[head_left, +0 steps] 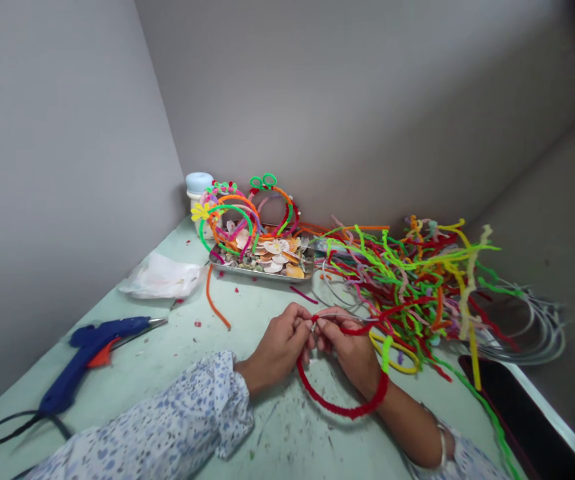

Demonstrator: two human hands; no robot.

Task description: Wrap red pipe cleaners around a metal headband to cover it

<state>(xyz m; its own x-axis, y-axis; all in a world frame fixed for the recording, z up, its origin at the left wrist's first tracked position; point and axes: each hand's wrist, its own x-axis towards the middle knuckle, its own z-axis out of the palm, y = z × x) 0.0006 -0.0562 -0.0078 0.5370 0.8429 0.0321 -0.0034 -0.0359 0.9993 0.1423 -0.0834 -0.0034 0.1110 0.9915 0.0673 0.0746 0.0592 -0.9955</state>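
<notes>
My left hand (pixel 287 339) and my right hand (pixel 350 350) meet above the table, both with fingers pinched together. Between them they hold a headband (pixel 340 408) wrapped in red pipe cleaner, its curve hanging below my right hand and passing over that wrist. A short bright green section (pixel 386 353) shows on its right side. From the fingertips a loose red pipe cleaner (pixel 402 307) runs off to the right, beside a bare grey band. The exact spot where the fingers press on the wrap is partly hidden.
A blue glue gun (pixel 84 360) lies at left near a white plastic packet (pixel 162 277). Behind my hands stands a metal tray (pixel 262 272) of shells with finished headbands. A pipe cleaner heap (pixel 392 267), wire hoops (pixel 542 327) and a dark flat object (pixel 512 413) lie right.
</notes>
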